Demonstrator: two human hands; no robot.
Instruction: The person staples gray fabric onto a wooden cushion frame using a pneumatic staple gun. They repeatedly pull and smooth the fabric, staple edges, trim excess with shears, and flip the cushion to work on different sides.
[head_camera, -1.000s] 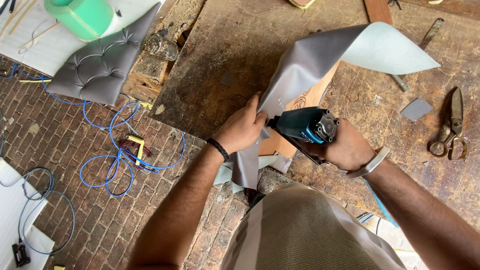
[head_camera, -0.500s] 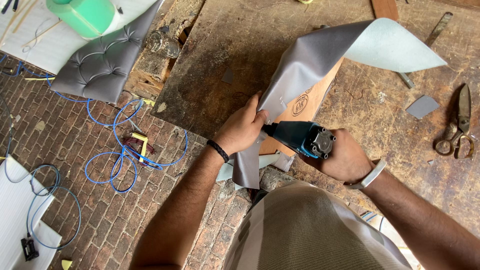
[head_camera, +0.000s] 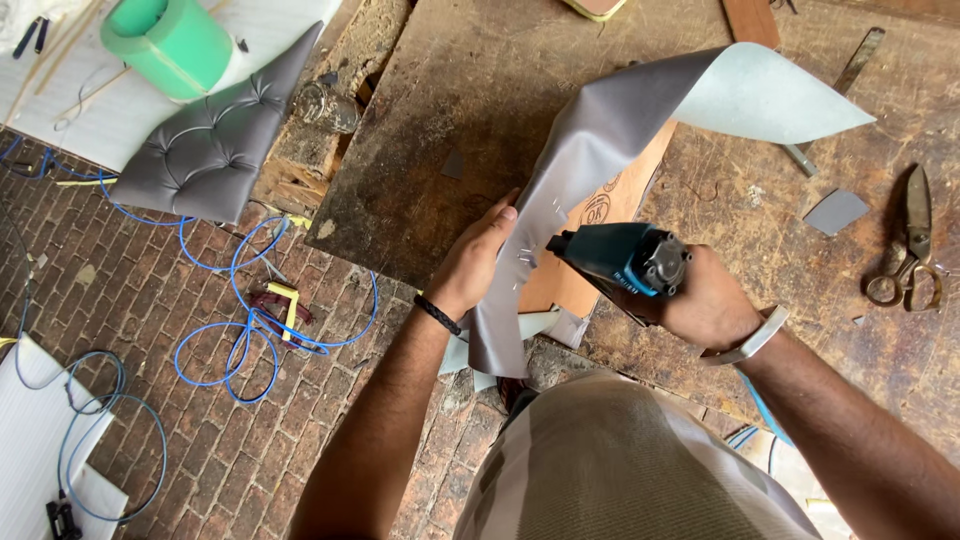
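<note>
Stapler nose has crept closer to the left hand (head_camera: 478, 262) pinning grey vinyl (head_camera: 590, 150), right hand (head_camera: 706, 305) still clamped round the blue staple gun (head_camera: 618, 257), so stapling's mid-run I reckon.

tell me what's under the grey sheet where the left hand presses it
A thin brown board shows beneath the grey sheet, lying on the worn workbench. How far the board runs under the sheet is covered.

The grey sheet (head_camera: 600, 140) hid most of the wooden board (head_camera: 600, 215) at frame centre. The right hand (head_camera: 705, 305) covered the staple gun (head_camera: 620, 260) handle. The green tub (head_camera: 165, 40) was cut off at the upper left.
</note>
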